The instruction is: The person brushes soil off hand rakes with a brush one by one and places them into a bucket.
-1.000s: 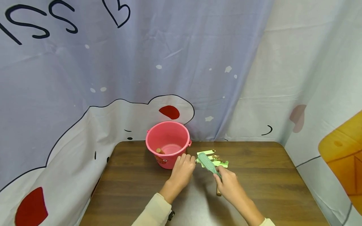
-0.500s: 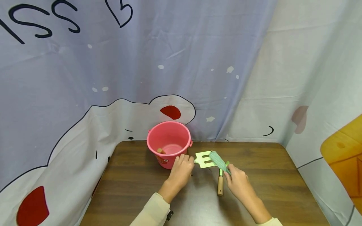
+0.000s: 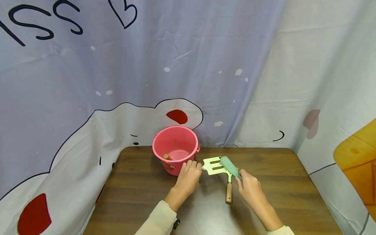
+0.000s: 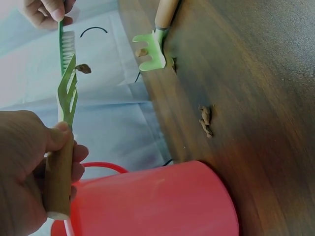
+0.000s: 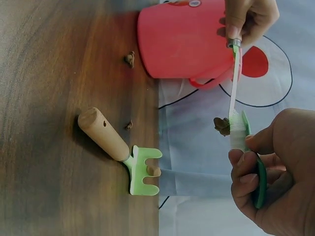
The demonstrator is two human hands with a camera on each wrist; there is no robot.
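Note:
In the head view my left hand [image 3: 188,178] grips the wooden handle of a light-green toy garden fork [image 3: 207,165], its slotted head raised off the table beside the bucket. My right hand [image 3: 252,188] pinches the handle of a green brush [image 3: 229,165] with white bristles. Those bristles meet the fork's tines in both wrist views. A brown clump [image 5: 222,126] clings at the tine ends, against the bristles. Below lies a small green toy rake [image 5: 138,177] with a wooden handle [image 3: 228,193]; a light-brown bit [image 5: 154,171] shows between its prongs.
Left of the fork stands a pink bucket [image 3: 191,143]; a wooden handle end [image 3: 166,157] shows inside. Brown crumbs [image 4: 205,121] lie on the wooden table [image 3: 132,195] near the bucket. A printed curtain [image 3: 205,81] hangs behind the table's far edge.
The brush has moved right along the fork toward its tine ends, together with my right hand. The fork's head now shows its broad face. More of the rake is uncovered.

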